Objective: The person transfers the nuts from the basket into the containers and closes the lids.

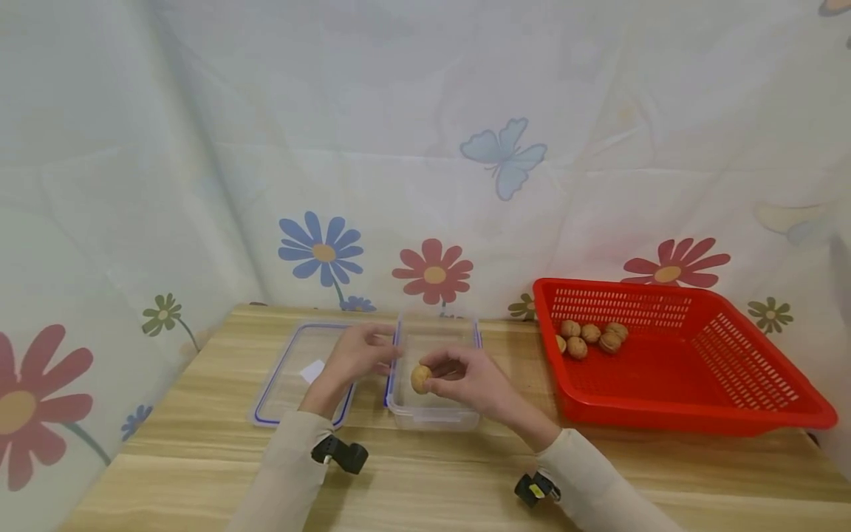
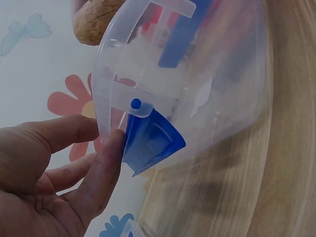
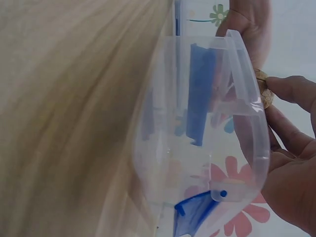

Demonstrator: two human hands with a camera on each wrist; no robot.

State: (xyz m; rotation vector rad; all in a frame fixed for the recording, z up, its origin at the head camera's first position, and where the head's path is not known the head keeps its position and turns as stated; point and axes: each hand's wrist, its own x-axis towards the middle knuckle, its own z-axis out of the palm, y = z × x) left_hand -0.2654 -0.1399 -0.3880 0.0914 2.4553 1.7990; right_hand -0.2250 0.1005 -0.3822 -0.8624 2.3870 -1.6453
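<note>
A clear plastic box (image 1: 432,414) with blue side clips stands on the table without its lid. Above its opening my right hand (image 1: 475,377) pinches a walnut (image 1: 420,379) between thumb and fingers. In the right wrist view this walnut (image 3: 264,90) shows beyond the box rim, partly behind the fingertips. My left hand (image 1: 359,353) is at the box's left side, its fingers fairly straight. In the left wrist view the left fingertips (image 2: 114,140) touch the rim beside a swung-out blue clip (image 2: 153,140). Several walnuts (image 1: 590,334) lie in a red basket (image 1: 691,414) to the right.
Left of the box, partly behind my left arm, a clear lid (image 1: 282,384) with a blue seal lies flat, a white paper piece (image 1: 312,371) on it. A flowered curtain (image 1: 372,185) hangs behind the wooden table (image 1: 199,451).
</note>
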